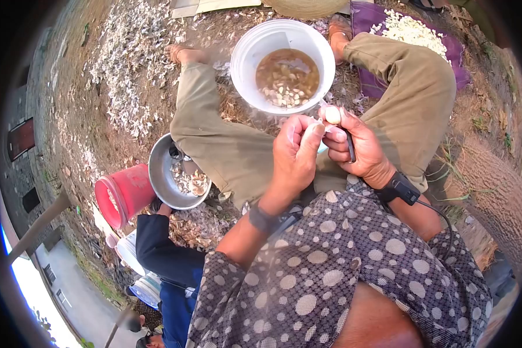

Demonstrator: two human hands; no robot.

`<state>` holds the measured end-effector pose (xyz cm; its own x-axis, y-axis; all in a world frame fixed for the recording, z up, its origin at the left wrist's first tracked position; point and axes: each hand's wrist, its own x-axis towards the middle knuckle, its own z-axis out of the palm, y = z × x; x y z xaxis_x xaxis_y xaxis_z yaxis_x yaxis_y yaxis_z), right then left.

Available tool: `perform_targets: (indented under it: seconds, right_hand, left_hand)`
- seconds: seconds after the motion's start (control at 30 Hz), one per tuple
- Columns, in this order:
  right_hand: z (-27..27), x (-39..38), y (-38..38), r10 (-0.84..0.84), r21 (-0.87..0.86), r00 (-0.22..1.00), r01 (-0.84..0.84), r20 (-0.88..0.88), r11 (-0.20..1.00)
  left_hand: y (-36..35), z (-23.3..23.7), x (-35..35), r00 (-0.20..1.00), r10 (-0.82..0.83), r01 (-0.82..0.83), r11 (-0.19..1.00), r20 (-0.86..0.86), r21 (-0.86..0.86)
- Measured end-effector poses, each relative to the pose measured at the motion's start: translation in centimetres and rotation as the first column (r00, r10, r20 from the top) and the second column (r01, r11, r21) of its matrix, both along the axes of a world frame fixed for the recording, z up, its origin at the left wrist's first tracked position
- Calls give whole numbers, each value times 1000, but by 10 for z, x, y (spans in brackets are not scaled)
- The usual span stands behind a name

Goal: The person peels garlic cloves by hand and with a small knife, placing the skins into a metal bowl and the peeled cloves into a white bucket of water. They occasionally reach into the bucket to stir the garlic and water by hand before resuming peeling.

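In front of my lap, my right hand (358,142) is closed around a small knife (351,146) with a dark handle. Its light blade tip points up toward the bucket. A pale garlic clove (332,115) sits at the right thumb and fingertips. Beside it, my left hand (296,148) is closed, thumb pressed to the fingers, with a whitish bit at the fingertips too small to make out. Just beyond both hands stands a white bucket (238,72) holding brownish water and several peeled cloves (284,95).
Peeled cloves (414,32) lie heaped on a purple sack (377,81) at the upper right. To the left are a metal bowl (159,168) with unpeeled-looking pieces and a red bucket (134,188). Another person's dark sleeve (162,243) reaches toward the bowl. Papery skins (133,64) litter the ground.
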<state>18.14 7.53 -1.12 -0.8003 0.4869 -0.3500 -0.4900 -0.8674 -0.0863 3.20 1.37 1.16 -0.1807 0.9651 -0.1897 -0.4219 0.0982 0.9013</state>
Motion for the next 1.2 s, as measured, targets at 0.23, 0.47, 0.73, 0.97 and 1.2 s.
perform_targets:
  seconds: [0.23,0.47,0.73,0.97,1.2]
  right_hand:
    - [9,14,21,-206,-25,979,205,-11,978]
    - [20,67,64,-356,-11,934,356,-37,934]
    - [42,217,195,-693,580,459,384,555,719]
    - [47,242,194,-800,806,-101,97,592,584]
    - [51,124,92,-847,846,32,53,530,531]
  left_hand:
    - [12,22,4,915,-261,224,963,-307,-152]
    - [21,8,2,968,-244,185,859,-64,-477]
    - [20,-4,-4,971,-228,228,789,72,-571]
    - [14,-14,-11,978,-126,195,841,168,-505]
    - [8,-16,-23,946,-160,282,833,282,-476]
